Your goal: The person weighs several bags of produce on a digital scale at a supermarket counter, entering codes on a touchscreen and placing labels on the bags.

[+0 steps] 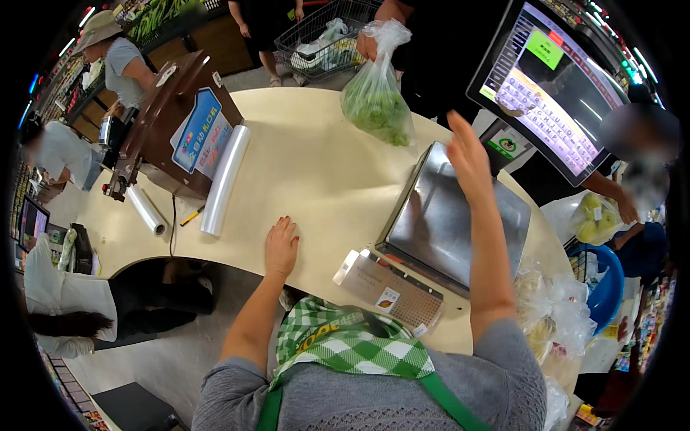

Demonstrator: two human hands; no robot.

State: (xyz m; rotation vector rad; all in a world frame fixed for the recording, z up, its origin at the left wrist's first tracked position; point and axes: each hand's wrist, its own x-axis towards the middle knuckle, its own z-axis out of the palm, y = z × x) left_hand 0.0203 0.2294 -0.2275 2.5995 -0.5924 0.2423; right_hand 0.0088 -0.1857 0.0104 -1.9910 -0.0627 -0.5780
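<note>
My left hand [281, 247] rests palm down on the pale counter [312, 183], fingers a little apart, with nothing in it. Raised over the far part of the steel scale platform [431, 226] is my right hand [468, 156], empty and slightly blurred, near the tilted touchscreen [550, 91]. Another person's hand [367, 47] holds a clear plastic bag of leafy greens [374, 105] by its top at the counter's far edge. A perforated metal box [391, 288] lies between the scale and my checked apron.
A brown bag-sealing machine [183, 113] stands at the left with rolls of clear plastic bags [225, 180] [146, 210] and a yellow pen [192, 216]. Filled plastic bags [555, 307] lie at the right edge beside a blue basin [606, 291]. People and a shopping cart [323, 48] surround the counter.
</note>
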